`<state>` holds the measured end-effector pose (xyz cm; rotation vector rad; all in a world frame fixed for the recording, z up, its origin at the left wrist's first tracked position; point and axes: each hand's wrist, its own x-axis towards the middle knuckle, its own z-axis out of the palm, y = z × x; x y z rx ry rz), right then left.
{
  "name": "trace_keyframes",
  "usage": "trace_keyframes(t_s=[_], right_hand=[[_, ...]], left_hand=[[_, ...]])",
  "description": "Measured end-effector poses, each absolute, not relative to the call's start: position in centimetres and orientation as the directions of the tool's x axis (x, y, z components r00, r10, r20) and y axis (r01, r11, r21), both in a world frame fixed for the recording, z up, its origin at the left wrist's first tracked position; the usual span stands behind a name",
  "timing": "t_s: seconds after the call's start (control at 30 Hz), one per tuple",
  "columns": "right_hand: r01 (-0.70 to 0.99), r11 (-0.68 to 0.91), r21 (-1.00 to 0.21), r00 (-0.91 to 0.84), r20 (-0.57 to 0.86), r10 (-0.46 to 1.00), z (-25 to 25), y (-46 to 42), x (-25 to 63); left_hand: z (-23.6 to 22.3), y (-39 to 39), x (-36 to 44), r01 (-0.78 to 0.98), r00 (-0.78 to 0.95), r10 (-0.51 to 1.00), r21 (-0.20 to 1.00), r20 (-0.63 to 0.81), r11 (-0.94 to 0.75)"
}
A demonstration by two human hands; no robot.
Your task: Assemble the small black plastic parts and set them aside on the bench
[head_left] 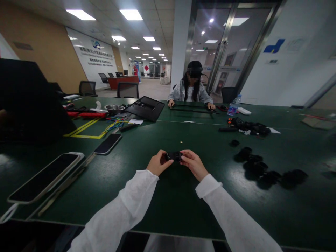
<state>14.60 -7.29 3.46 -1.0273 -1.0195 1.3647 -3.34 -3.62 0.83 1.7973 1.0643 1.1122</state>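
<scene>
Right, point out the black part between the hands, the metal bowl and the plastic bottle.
Black part (pixel 173 156): head view, its middle.
Metal bowl (pixel 114 111): head view, near outer wall.
Plastic bottle (pixel 233 106): head view, its body.

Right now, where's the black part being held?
In the head view, the black part is just below centre, held between the left hand and right hand, on the near side of the pale scrap.

Ceiling panels (pixel 131 14) glow above a tan wall (pixel 47 42) and glass doors (pixel 211 56).

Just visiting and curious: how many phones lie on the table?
2: a pale-edged phone at near left, and a smaller-looking phone beyond it, to its right. Others may be hidden.
</scene>
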Motion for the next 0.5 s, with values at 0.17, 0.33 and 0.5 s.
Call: trace_keyframes(t_s=[0.17, 0.33, 0.5], right_hand=[[-0.305, 0.049, -0.951, 0.101, 0.018, 0.995, 3.6, -6.5, 16.2], [-0.466, 0.205, -0.861, 0.422, -0.012, 0.907, 3.5, -5.0, 20.4], [-0.285, 0.301, -0.910, 0.766, -0.027, 0.642, 3.9, -5.0, 25.8]], left_hand=[[0.5, -2.3, -3.9, 0.144, 0.133, 0.971, 0.965, 0.199, -0.218], [1.0, -0.7, -5.1, -0.214, -0.031, 0.996, 0.974, -0.079, 0.071], [1.5, -0.5, -5.7, -0.342, -0.018, 0.987, 0.929, -0.157, 0.141]])
